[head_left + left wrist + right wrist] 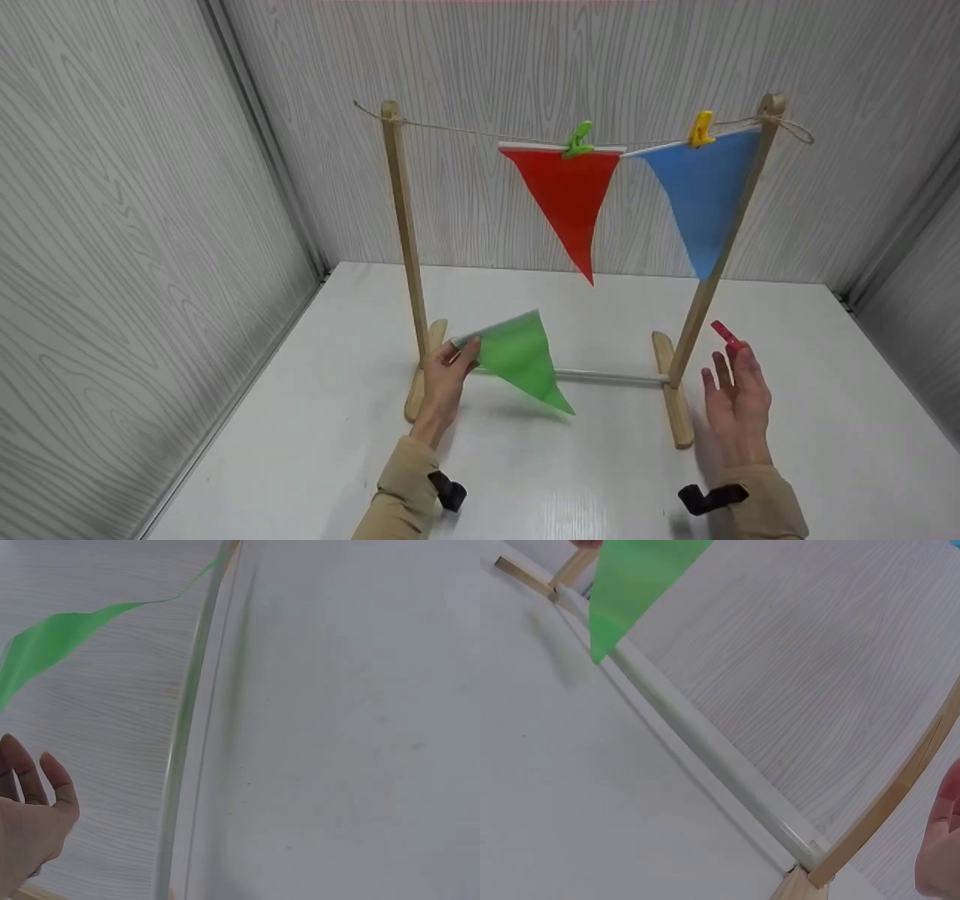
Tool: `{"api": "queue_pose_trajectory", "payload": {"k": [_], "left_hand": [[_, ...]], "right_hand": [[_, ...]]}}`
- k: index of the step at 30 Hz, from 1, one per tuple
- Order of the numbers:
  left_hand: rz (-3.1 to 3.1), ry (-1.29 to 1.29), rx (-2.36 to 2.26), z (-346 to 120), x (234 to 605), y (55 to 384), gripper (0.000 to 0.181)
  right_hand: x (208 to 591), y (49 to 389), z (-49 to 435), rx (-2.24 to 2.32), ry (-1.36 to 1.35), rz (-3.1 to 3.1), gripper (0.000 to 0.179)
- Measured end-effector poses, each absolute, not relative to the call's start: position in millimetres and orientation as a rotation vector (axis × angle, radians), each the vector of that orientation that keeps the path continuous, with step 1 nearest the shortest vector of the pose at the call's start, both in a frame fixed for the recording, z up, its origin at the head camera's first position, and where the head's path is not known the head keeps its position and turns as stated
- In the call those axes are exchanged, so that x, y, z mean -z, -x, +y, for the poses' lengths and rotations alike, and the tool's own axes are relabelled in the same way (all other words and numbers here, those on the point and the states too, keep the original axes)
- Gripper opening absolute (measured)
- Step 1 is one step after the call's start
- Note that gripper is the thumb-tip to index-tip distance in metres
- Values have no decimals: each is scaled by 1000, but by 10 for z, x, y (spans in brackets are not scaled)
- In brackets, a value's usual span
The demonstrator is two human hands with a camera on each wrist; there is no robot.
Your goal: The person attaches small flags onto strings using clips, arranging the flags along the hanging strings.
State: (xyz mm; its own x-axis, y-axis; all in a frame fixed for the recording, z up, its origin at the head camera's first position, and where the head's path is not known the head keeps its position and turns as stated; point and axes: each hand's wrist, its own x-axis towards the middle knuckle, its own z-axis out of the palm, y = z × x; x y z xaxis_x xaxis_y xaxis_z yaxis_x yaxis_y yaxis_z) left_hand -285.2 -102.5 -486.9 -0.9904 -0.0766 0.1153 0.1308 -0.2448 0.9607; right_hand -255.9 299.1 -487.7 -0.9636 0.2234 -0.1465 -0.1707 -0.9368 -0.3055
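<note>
In the head view my left hand (448, 375) pinches a green pennant (517, 356) by the left end of its pale top edge, and the pennant's tip points down to the right. To the right of the stand, my right hand (739, 401) holds a small red clothespin (725, 334) at its fingertips. A red pennant (566, 195) hangs from the string (457, 130) under a green clothespin (579, 139). Beside it hangs a blue pennant (701, 195), clipped by a yellow clothespin (701, 129). In the right wrist view the red clothespin is out of sight.
The string runs between a left wooden post (405, 232) and a right wooden post (724, 255). Wooden feet carry the posts, and a white rod (611, 376) joins them low down. A white table (300, 450) lies beneath, with wood-grain panels (135, 247) around it.
</note>
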Motion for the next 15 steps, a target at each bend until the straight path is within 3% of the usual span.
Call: {"api": "queue_pose_trajectory", "payload": {"k": [15], "left_hand": [[-1700, 77, 2284, -1161, 4502, 2867, 29]], "right_hand": [[4688, 2485, 2860, -2932, -1, -401, 17]]}}
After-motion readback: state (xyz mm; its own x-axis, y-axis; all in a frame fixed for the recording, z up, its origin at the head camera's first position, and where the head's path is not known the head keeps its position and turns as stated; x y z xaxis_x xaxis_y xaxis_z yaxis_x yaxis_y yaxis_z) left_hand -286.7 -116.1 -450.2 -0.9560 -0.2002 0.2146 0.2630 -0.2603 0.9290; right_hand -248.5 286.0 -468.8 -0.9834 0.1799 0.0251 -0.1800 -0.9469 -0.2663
